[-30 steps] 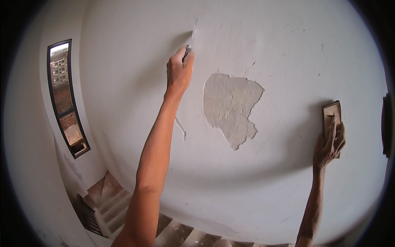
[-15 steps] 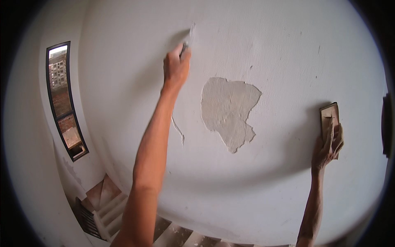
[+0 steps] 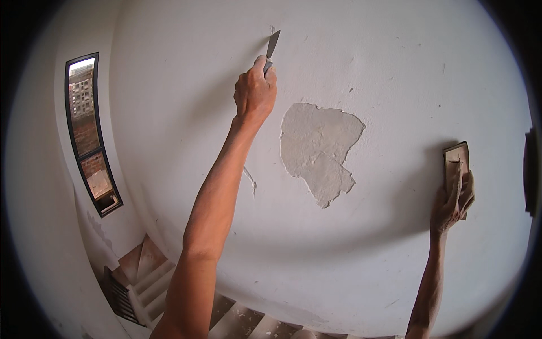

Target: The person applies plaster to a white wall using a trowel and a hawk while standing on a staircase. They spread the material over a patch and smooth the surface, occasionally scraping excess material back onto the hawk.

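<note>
My left hand [image 3: 257, 93] is raised high and wrapped round the handle of a putty knife [image 3: 273, 45]. Its narrow dark blade points up near a small mark on the white wall [image 3: 395, 226]. Lower right, my right hand [image 3: 451, 198] grips a flat tan rectangular plate [image 3: 456, 153] with a dark edge, held upright close to the wall; I cannot tell its exact kind. Between both hands lies an irregular grey-beige patch [image 3: 322, 147] with ragged edges. Beside my left forearm runs a thin raised streak [image 3: 250, 179] on the wall.
Stairs [image 3: 158, 282] descend along the bottom of the wall, with a dark railing [image 3: 119, 296] at lower left. A tall narrow window [image 3: 90, 135] with a black frame is at the left. A dark object [image 3: 530, 169] stands at the right edge.
My left hand has shifted slightly right, and the knife has turned so its dark blade shows clearly. My right hand keeps its hold on the plate, almost unmoved.
</note>
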`<state>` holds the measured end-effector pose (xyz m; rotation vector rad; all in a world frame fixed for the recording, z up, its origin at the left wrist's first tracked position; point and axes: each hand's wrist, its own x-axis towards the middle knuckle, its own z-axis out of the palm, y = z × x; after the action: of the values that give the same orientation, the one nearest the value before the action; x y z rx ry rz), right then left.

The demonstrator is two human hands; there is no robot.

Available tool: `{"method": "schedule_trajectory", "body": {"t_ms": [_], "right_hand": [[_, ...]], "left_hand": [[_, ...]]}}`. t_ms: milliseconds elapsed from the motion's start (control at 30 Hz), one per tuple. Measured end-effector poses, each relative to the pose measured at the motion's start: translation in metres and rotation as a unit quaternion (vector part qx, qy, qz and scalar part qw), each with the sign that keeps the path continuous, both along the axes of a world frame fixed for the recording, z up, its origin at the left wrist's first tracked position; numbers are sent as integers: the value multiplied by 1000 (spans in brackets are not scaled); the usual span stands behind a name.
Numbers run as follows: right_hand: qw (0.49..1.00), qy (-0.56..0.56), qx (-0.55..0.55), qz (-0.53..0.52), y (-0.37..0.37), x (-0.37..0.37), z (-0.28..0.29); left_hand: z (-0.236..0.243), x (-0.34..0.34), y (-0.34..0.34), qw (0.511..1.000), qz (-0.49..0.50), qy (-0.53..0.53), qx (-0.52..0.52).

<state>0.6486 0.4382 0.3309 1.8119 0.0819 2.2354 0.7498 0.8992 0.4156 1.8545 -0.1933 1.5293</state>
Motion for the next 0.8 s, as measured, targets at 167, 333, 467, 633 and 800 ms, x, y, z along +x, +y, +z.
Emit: {"method": "schedule_trajectory", "body": {"t_ms": [167, 333, 467, 633, 800], "right_hand": [[1000, -5, -19, 1, -2, -1, 1], [1000, -5, -15, 9, -3, -2, -1], [1000, 1, -4, 14, -2, 0, 0], [1000, -2, -1, 19, 4, -3, 3], [1000, -3, 0, 2, 3, -7, 4]], "left_hand": [[-1, 12, -6, 1000, -2, -18, -18], [6, 22, -7, 997, 44, -57, -6], [40, 29, 3, 991, 115, -68, 16], [25, 29, 6, 991, 107, -86, 5], [-13, 18, -4, 997, 6, -75, 16]]}}
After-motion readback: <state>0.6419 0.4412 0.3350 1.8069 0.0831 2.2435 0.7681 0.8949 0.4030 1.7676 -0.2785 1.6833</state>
